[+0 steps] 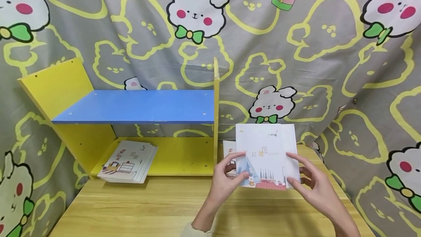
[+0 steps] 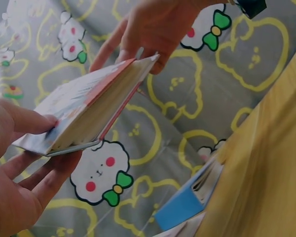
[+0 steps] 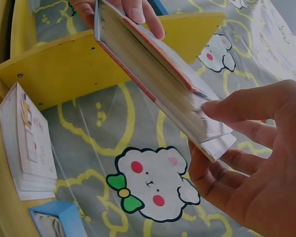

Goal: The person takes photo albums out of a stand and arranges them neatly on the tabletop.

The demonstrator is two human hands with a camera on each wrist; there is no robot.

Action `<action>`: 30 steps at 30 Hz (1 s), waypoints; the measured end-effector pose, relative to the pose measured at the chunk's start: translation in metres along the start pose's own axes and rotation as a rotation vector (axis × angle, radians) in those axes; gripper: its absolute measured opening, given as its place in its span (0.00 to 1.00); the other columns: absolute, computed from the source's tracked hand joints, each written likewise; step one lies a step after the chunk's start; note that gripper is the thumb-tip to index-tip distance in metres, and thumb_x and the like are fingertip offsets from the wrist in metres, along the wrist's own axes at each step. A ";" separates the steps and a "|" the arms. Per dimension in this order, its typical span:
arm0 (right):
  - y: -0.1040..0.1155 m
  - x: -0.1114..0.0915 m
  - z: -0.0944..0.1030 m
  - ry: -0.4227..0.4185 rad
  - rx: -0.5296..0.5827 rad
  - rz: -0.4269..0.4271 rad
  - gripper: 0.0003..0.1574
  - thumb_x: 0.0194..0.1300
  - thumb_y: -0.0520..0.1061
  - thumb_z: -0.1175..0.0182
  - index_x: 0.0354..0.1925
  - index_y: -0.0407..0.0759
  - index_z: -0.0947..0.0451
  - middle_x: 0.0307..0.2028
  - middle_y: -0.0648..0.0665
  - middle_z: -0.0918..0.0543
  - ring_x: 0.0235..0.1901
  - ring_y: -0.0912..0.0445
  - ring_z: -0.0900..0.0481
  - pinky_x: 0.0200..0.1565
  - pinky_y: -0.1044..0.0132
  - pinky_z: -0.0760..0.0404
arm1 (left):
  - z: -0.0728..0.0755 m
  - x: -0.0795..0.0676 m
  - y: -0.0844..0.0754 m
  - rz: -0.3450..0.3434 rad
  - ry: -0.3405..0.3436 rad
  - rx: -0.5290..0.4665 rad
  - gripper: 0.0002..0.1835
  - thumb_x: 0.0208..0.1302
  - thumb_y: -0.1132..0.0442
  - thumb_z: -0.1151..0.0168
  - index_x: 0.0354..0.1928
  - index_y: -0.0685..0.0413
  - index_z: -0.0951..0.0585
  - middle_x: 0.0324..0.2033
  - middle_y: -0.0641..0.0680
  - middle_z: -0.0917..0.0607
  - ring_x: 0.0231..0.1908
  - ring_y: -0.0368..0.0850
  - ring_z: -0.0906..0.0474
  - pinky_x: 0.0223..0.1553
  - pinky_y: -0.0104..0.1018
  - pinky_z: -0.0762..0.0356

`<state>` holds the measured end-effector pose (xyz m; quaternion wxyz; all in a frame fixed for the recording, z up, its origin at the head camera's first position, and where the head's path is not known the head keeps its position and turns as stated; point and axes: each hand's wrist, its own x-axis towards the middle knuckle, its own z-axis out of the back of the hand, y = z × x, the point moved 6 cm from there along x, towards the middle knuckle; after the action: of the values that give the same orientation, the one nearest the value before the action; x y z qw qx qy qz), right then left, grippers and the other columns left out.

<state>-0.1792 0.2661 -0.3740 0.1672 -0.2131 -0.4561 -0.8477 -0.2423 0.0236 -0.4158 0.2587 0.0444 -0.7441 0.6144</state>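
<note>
A thick white book (image 1: pixel 266 153), its cover drawn with a blue tent and a pink floor, is held up over the right part of the table. My left hand (image 1: pixel 225 176) grips its left side, thumb on the cover and fingers beneath. On the other side, my right hand (image 1: pixel 315 185) pinches the right edge; its thumb (image 3: pixel 219 109) presses the loose-looking cover flap and page edges in the right wrist view. Page edges face the wrist cameras. Behind the book, partly hidden, stands a pile of similar white books (image 3: pixel 34 143).
Left of the hands stands a yellow shelf unit (image 1: pixel 216 127) with a blue board (image 1: pixel 141 107). White books (image 1: pixel 129 162) lie stacked on its lower board, jutting over the front. A small blue box (image 3: pixel 69 217) with grey contents sits on the wooden table (image 1: pixel 138 211). Patterned curtain (image 1: pixel 263 46) surrounds everything.
</note>
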 end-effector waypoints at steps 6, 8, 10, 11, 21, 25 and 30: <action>-0.008 0.000 -0.001 0.027 0.057 -0.020 0.42 0.65 0.27 0.34 0.73 0.41 0.33 0.62 0.55 0.28 0.45 0.62 0.17 0.40 0.71 0.14 | -0.001 -0.001 0.006 0.018 -0.009 -0.022 0.29 0.59 0.75 0.28 0.62 0.51 0.18 0.57 0.57 0.20 0.44 0.48 0.16 0.38 0.44 0.11; -0.010 -0.001 0.000 0.030 0.081 -0.022 0.42 0.65 0.27 0.34 0.74 0.40 0.34 0.63 0.56 0.29 0.45 0.62 0.17 0.41 0.71 0.14 | -0.002 0.000 0.008 0.009 -0.007 -0.020 0.29 0.59 0.75 0.28 0.63 0.51 0.19 0.58 0.57 0.20 0.44 0.49 0.16 0.38 0.43 0.11; -0.011 -0.001 0.000 0.029 0.103 -0.023 0.42 0.65 0.27 0.34 0.74 0.39 0.34 0.63 0.55 0.29 0.45 0.61 0.17 0.41 0.70 0.14 | -0.003 0.000 0.009 -0.002 -0.007 -0.016 0.29 0.59 0.74 0.27 0.63 0.52 0.19 0.60 0.56 0.21 0.44 0.49 0.15 0.38 0.42 0.11; -0.012 -0.001 0.000 0.028 0.109 -0.025 0.42 0.65 0.27 0.34 0.74 0.39 0.34 0.63 0.55 0.29 0.45 0.61 0.17 0.41 0.70 0.14 | -0.003 0.000 0.010 -0.003 -0.008 -0.016 0.29 0.59 0.74 0.27 0.63 0.51 0.19 0.60 0.56 0.21 0.44 0.49 0.15 0.38 0.41 0.11; -0.020 -0.005 0.001 0.046 0.144 -0.072 0.42 0.65 0.27 0.34 0.74 0.37 0.35 0.61 0.53 0.27 0.46 0.62 0.16 0.39 0.68 0.13 | -0.008 -0.002 0.021 0.030 -0.022 -0.029 0.29 0.58 0.75 0.27 0.63 0.52 0.19 0.59 0.57 0.21 0.43 0.47 0.15 0.37 0.37 0.11; -0.026 -0.009 0.002 0.055 0.145 -0.099 0.42 0.66 0.28 0.34 0.75 0.38 0.36 0.61 0.54 0.28 0.46 0.62 0.17 0.39 0.68 0.13 | -0.013 -0.003 0.025 0.021 -0.016 -0.026 0.29 0.58 0.74 0.26 0.62 0.52 0.19 0.59 0.57 0.20 0.43 0.50 0.15 0.38 0.38 0.11; -0.036 -0.015 0.004 0.062 0.141 -0.127 0.42 0.66 0.29 0.33 0.74 0.39 0.35 0.61 0.54 0.29 0.46 0.62 0.17 0.39 0.68 0.13 | -0.019 -0.003 0.033 0.021 -0.007 -0.018 0.29 0.58 0.75 0.27 0.62 0.53 0.19 0.58 0.57 0.19 0.43 0.51 0.14 0.38 0.37 0.12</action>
<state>-0.1830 0.2902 -0.4045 0.1417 -0.1454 -0.5217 -0.8286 -0.2463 0.0482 -0.4439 0.2501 0.0363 -0.7509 0.6101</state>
